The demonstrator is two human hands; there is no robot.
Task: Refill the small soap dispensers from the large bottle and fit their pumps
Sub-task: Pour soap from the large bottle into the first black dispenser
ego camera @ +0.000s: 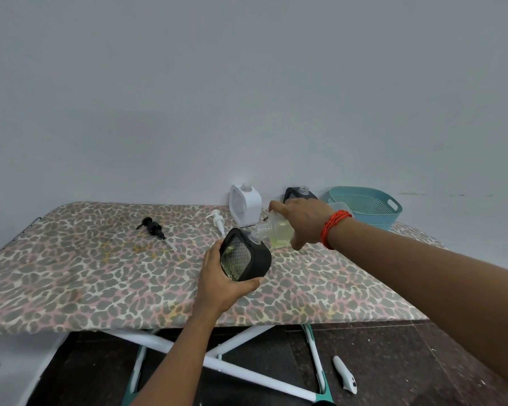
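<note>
**Soap goes from the large bottle into 1 black dispenser, each held in 1 grip over the worktop.**

Nearest, the left grip (220,284) wraps its fingers and thumb round the lower end of the black dispenser (247,259). It tips the open neck up and to the right, probably so the narrow opening meets the pour. Whether the base rests on the leopard-print worktop (100,273) I cannot tell. Just beyond, the right grip (302,221) clasps the large bottle (276,234), which lies almost on its side. Its mouth is at the dispenser's neck and pale yellow soap pools inside. Farther left, a black pump (153,228) and a white pump (217,219) lie loose, not yet fitted. At the far edge stand 2 more open-necked dispensers: a white dispenser (245,206) and a second black dispenser (299,194). A teal basket (364,206) sits far right.
</note>
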